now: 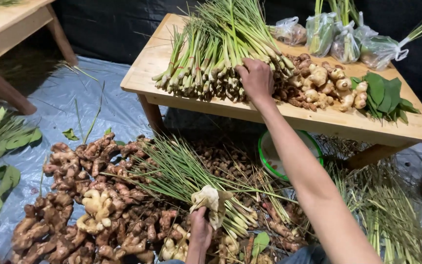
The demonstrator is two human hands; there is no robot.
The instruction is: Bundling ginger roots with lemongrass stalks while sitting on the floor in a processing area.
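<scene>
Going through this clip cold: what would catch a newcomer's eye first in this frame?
First, the big heap of lemongrass stalks on the low wooden table, with the right hand pressed on its cut ends. Next, the mound of ginger roots spread across the grey tarp on the floor, where the left hand grips a pale ginger piece over a loose lemongrass bundle. Bagged greens line the table's far edge.
</scene>
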